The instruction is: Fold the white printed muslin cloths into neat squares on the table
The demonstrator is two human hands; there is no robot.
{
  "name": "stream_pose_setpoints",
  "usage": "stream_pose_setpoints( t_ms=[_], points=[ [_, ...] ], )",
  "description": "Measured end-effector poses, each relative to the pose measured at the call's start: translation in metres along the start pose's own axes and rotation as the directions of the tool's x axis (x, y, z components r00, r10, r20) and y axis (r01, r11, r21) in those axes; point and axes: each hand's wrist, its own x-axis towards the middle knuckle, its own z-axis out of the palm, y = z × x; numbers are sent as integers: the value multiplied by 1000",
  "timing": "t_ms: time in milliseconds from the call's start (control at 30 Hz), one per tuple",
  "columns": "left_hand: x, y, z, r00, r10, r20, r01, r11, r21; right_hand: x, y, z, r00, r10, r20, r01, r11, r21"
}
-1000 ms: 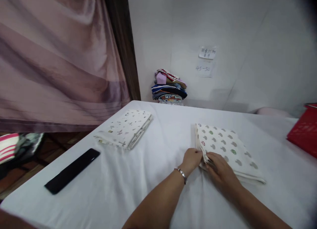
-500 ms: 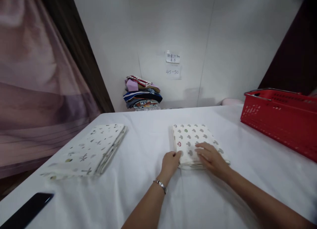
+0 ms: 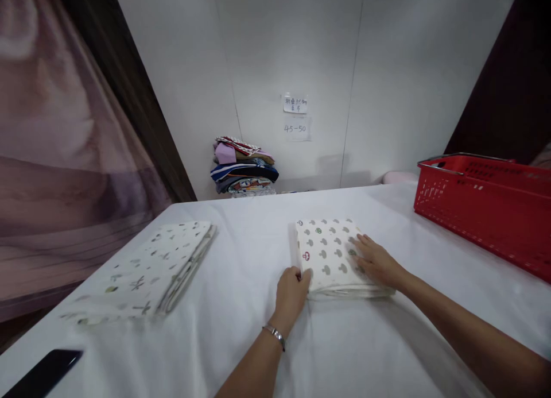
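A folded white cloth with grey mushroom prints (image 3: 329, 254) lies in the middle of the white-covered table (image 3: 258, 340). My left hand (image 3: 291, 292), a bracelet on its wrist, has its fingers curled against the cloth's near left corner. My right hand (image 3: 375, 260) lies flat on the cloth's right side, fingers stretched out. A second folded cloth with small dark prints (image 3: 155, 269) rests to the left, untouched.
A red plastic basket (image 3: 486, 208) stands at the right of the table. A pile of folded clothes (image 3: 243, 167) sits by the back wall under two paper notes (image 3: 295, 116). A black flat object (image 3: 43, 374) lies at the near left corner. A pink curtain (image 3: 51, 157) hangs left.
The view has swung right, bringing the red basket into sight. My right hand has slid from the cloth's near edge to its right side; my left hand stays at the near left corner.
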Motion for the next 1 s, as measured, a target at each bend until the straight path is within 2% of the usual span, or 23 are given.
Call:
stream_pose_setpoints(
  t_ms=[100,233,400,467,600,700,1000],
  points=[
    [-1,0,0,999,-51,-1,51,998,-47,29,-20,-10,999,-16,40,18,999,-37],
    [-1,0,1,996,-92,20,94,992,-87,71,-45,-10,998,-59,38,61,997,-45],
    [-2,1,3,991,-129,18,130,989,-72,121,-77,7,977,-194,84,195,981,-9],
    [-3,2,3,990,-137,21,139,988,-68,138,-83,21,972,-198,130,202,979,-22],
    [-4,5,2,988,-149,38,151,988,-46,160,-76,51,971,-65,229,82,994,-69],
    [-4,6,2,986,-158,53,159,987,-19,164,-66,64,969,-46,242,65,995,-73],
    [-6,8,3,990,-136,43,135,991,13,170,-64,60,963,-16,270,45,994,-102]
  ],
)
